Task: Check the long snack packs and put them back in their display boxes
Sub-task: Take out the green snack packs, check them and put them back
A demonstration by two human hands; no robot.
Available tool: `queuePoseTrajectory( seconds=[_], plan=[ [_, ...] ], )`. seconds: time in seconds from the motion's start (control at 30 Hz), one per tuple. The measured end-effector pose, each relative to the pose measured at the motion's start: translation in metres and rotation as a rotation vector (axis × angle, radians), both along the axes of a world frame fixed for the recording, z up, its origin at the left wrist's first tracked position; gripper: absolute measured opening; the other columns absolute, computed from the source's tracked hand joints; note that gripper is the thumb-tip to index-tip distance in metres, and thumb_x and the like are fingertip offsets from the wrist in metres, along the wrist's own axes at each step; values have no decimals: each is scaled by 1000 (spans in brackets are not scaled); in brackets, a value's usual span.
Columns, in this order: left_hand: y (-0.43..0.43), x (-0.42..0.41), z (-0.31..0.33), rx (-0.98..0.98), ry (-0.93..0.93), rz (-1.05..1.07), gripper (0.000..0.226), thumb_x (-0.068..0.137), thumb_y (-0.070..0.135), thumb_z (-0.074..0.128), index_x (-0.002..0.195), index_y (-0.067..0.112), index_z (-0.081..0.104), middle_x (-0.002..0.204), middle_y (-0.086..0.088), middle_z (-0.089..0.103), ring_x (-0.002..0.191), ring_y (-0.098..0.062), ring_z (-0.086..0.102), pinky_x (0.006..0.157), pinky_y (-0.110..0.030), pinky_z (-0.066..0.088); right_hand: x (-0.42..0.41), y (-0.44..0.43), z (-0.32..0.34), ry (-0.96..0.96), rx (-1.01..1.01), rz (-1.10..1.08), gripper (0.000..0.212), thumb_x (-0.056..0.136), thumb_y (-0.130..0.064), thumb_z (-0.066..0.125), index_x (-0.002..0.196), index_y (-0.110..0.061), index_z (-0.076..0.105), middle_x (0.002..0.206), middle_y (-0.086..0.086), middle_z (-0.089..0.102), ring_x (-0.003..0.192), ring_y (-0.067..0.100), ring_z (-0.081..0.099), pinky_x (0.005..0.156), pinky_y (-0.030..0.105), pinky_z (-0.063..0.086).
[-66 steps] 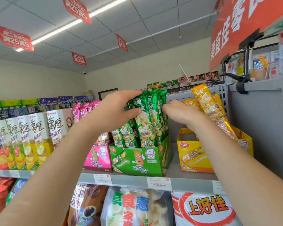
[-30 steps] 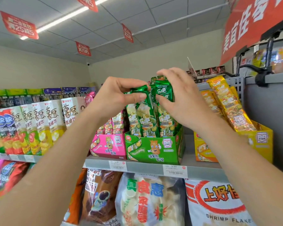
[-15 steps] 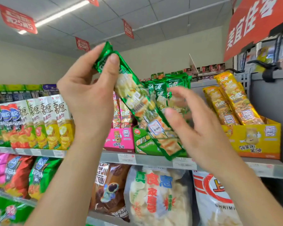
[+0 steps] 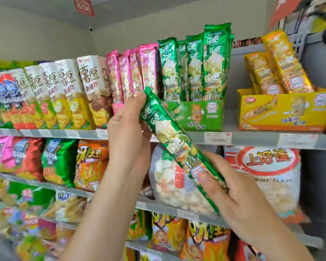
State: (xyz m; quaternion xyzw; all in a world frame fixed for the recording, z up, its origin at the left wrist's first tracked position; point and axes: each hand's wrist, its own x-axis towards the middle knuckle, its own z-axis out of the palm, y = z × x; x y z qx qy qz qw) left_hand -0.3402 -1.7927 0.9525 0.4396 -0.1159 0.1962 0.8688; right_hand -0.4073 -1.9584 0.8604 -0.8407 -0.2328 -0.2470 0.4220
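**Checking one long pack.** The green pack is held on a slant in front of the shelves. The left hand grips its upper end. The right hand grips the lower end, with the thumb pressed on the printed face. The green box stands just above the hands, nearer the left one, with the other green packs upright inside. Pink packs lie beyond the left hand, and a yellow box sits up and to the right of the right hand.

To check well:
- Support both ends so the long foil does not buckle.
- Roll the pack between the fingers to see the seams, the date print and both end seals.
- Squeeze only lightly, since the contents are probably brittle.

To return it, stand the pack lower end down in the green box, label forward like the packs beside it.
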Motion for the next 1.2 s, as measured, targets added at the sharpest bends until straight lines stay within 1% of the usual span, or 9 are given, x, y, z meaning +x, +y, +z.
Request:
queuePoseTrajectory(
  seconds=[0.17, 0.3, 0.4, 0.5, 0.67, 0.8, 0.97, 1.07, 1.2],
  plan=[
    [8, 1, -5, -39, 25, -76, 23, 91, 14, 63, 72, 14, 74, 77, -3, 68, 71, -17, 65, 73, -32, 50, -8, 8, -15, 75, 70, 18, 35, 88, -72, 33, 122, -66, 38, 72, -14, 67, 48, 6, 55, 43, 19, 33],
    [11, -4, -10, -1, 32, -163, 13, 92, 21, 62, 97, 12, 69, 93, -7, 68, 87, -22, 66, 85, -38, 55, -19, 9, -16, 260, 261, 137, 42, 82, -76, 39, 120, -61, 51, 72, -1, 69, 51, 16, 57, 47, 24, 39],
    [11, -10, -18, 94, -20, -320, 40, 88, 48, 58, 108, 14, 67, 99, -6, 70, 89, -18, 67, 84, -35, 57, -26, 10, -16, 499, 494, 334, 45, 81, -70, 48, 112, -44, 66, 67, 16, 64, 44, 4, 47, 48, 9, 36],
    [7, -17, -27, 147, -82, -439, 62, 76, 60, 54, 117, 14, 63, 97, -1, 72, 83, -11, 65, 76, -22, 53, -25, 17, -25, 720, 734, 424, 61, 72, -70, 62, 99, -16, 70, 65, 21, 60, 37, 5, 47, 38, 13, 37],
    [-6, -25, -48, 72, 33, -323, 51, 71, 52, 68, 108, 17, 69, 83, 1, 67, 68, -11, 61, 61, -25, 53, -23, 27, -33, 806, 889, 661, 68, 84, -59, 60, 76, 9, 65, 54, 18, 59, 26, 12, 42, 32, 13, 33],
    [-12, -31, -63, 104, 71, -191, 52, 69, 49, 74, 103, 11, 66, 79, -4, 64, 68, -18, 61, 64, -30, 53, -20, 30, -37, 798, 930, 631, 81, 81, -61, 61, 101, 18, 60, 57, 24, 57, 24, 14, 39, 31, 15, 33],
    [-21, -43, -78, 205, 94, -261, 43, 63, 52, 75, 86, 17, 64, 68, -7, 56, 50, -20, 55, 45, -28, 48, -17, 35, -32, 761, 1010, 609, 60, 85, -56, 58, 84, 3, 68, 61, 25, 60, 22, 15, 40, 31, 13, 34],
    [-19, -48, -87, 299, 147, -259, 47, 68, 57, 78, 84, 16, 60, 59, -6, 51, 34, -18, 46, 32, -22, 40, -8, 40, -26, 817, 978, 366, 42, 92, -46, 59, 85, -8, 75, 44, 11, 58, 22, 13, 43, 27, 14, 32],
    [-26, -55, -99, 261, 147, -316, 34, 67, 45, 76, 89, 21, 69, 85, -12, 57, 78, -24, 55, 69, -35, 49, -4, 44, -27, 703, 1030, 130, 34, 46, -64, 69, 57, -32, 75, 43, -7, 58, 31, 3, 51, 34, 11, 39]
  ],
)
